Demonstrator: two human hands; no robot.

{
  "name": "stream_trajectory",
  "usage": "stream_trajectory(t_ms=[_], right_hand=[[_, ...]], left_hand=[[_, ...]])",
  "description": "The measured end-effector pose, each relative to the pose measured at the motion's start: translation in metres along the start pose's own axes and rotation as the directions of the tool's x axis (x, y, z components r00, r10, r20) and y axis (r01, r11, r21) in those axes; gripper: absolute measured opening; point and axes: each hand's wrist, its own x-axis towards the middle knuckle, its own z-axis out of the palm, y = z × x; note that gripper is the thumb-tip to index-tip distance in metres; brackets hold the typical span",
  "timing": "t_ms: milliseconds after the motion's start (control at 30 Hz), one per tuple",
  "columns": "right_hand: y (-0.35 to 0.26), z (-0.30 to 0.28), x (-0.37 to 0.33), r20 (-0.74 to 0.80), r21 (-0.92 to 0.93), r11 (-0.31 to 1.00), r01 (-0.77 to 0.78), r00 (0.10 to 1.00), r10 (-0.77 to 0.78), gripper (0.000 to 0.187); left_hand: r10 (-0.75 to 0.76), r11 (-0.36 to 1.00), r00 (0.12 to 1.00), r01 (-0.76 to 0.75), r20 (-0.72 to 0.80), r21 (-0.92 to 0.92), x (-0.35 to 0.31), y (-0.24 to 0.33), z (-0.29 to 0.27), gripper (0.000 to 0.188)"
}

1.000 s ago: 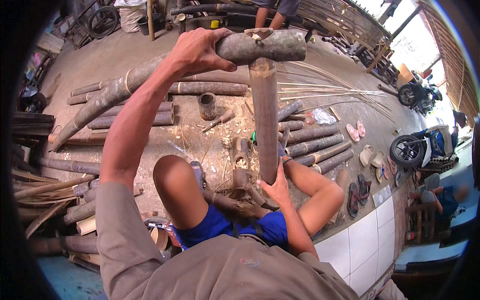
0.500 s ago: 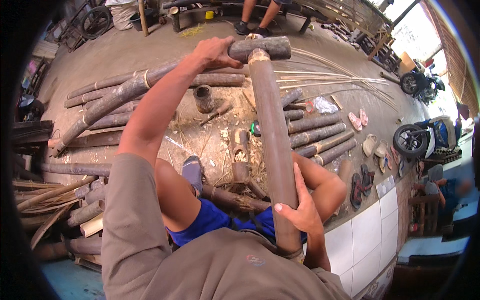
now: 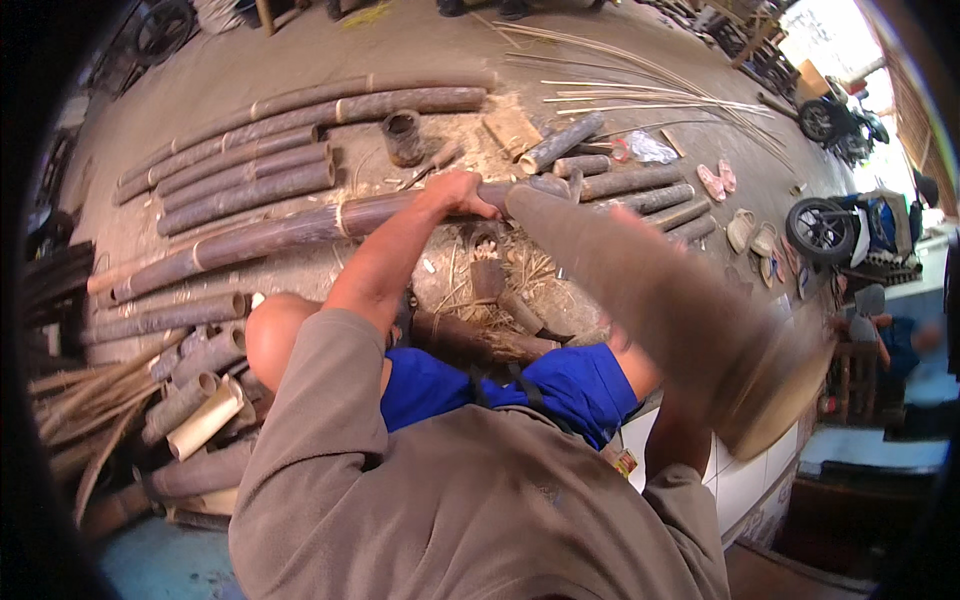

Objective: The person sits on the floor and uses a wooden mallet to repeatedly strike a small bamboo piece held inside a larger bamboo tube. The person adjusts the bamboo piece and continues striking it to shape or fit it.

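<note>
My left hand [image 3: 460,196] is wrapped round a long dark bamboo pole [image 3: 270,235] near its right end. A thicker brown bamboo tube [image 3: 650,300] meets the pole's end and slants down to the right, its cut lower end close to me and smeared by motion. Behind the tube, my blurred right hand [image 3: 640,228] grips it; most of that hand is hidden. Below the joint stands a short notched bamboo piece [image 3: 487,278] among pale shavings [image 3: 545,280]. A wooden-handled tool [image 3: 432,163] lies on the floor beyond my left hand.
Several bamboo poles [image 3: 250,180] lie at the left, with cut pieces and strips [image 3: 180,405] nearer me. An upright bamboo cup [image 3: 403,138] stands beyond. Shorter lengths [image 3: 640,182] and thin strips [image 3: 650,95] lie right, near sandals [image 3: 742,230] and a motorbike [image 3: 850,230].
The joined pole and tube have turned: the pole's end has come down toward me, and the tube has swung from nearly upright in view to slanting rightward. Both hands keep hold.
</note>
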Motion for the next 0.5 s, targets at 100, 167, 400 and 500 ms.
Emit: stream_trajectory(t_ms=[100,167,400,500], right_hand=[[0.014,-0.007,0.042,-0.019,0.062,0.984,0.165,0.986,-0.164,0.066],[-0.005,0.004,0.069,-0.151,0.056,0.994,0.097,0.985,-0.088,0.062],[0.068,-0.019,0.141,-0.277,-0.233,0.972,0.035,0.955,-0.101,0.056],[0.169,-0.074,0.146,-0.378,-0.641,0.765,-0.07,0.895,-0.236,0.055]], left_hand=[[-0.05,0.995,0.982,0.065,0.18,-0.079,-0.028,-0.011,0.033,0.1],[-0.052,0.992,0.958,0.083,0.281,-0.099,-0.035,-0.007,0.044,0.102],[-0.144,0.987,0.939,0.158,0.311,-0.02,-0.068,-0.029,0.093,0.106],[-0.16,0.987,0.95,0.156,0.269,0.037,-0.071,-0.018,0.09,0.105]])
